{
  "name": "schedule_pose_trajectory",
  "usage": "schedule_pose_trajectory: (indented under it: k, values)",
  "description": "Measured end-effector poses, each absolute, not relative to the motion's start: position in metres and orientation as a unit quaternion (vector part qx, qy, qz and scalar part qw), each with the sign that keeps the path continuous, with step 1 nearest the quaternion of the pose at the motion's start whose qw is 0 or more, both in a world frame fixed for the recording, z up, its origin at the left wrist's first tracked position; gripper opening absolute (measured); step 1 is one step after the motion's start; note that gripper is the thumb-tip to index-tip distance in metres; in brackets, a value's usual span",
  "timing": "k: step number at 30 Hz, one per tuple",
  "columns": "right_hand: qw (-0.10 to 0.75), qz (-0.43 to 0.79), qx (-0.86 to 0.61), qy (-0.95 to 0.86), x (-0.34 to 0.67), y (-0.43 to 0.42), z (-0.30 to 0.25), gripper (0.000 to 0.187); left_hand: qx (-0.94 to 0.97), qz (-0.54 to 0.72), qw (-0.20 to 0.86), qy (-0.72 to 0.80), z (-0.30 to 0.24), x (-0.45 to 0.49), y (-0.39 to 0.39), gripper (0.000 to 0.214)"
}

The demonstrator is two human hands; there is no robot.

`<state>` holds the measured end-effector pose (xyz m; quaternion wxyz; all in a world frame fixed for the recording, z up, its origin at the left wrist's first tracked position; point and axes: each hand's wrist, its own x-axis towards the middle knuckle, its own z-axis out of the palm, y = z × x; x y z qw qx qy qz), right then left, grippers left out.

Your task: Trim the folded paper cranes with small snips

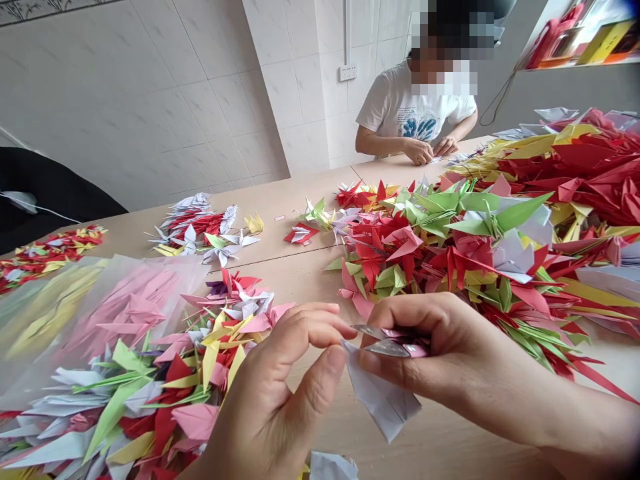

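Just in front of me, my right hand (425,347) grips a small metal tool with two pointed blades (387,348) and pink-marked grips; its exact kind is unclear. Its thumb also presses against a folded white paper (383,393), which hangs below with a pointed lower end. My left hand (300,360) has its thumb and index finger at the paper's upper left corner, beside the blade tips, seemingly pinching it. Part of another white paper piece (333,467) shows at the bottom edge.
Large heaps of colourful folded paper cranes (450,247) cover the right side. More folded pieces (150,407) and clear plastic bags (120,307) lie at left. A small pile (200,227) sits farther back. Across the table (280,260), a person (420,113) handles something small.
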<state>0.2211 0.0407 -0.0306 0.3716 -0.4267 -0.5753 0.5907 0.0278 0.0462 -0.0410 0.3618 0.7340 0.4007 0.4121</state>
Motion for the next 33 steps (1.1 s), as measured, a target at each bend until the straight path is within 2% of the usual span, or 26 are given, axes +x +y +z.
schedule_pose_trajectory:
  k: [7,10,21,33]
  values:
    - [0.357,0.611,-0.414,-0.573,0.219,0.040,-0.034,0.015,0.761,0.386,0.306,0.421,-0.041,0.028,0.040,0.015]
    - [0.364,0.600,-0.406,-0.585,0.218,0.040,-0.036,0.019,0.773,0.392,0.282,0.412,-0.042,0.029,0.040,0.016]
    - [0.354,0.575,-0.421,-0.606,0.219,0.040,-0.033,0.027,0.681,0.426,0.418,0.424,-0.041,0.027,0.039,0.030]
    - [0.308,0.591,-0.415,-0.620,0.220,0.039,-0.037,0.019,0.773,0.346,0.356,0.396,-0.031,0.026,0.048,0.020]
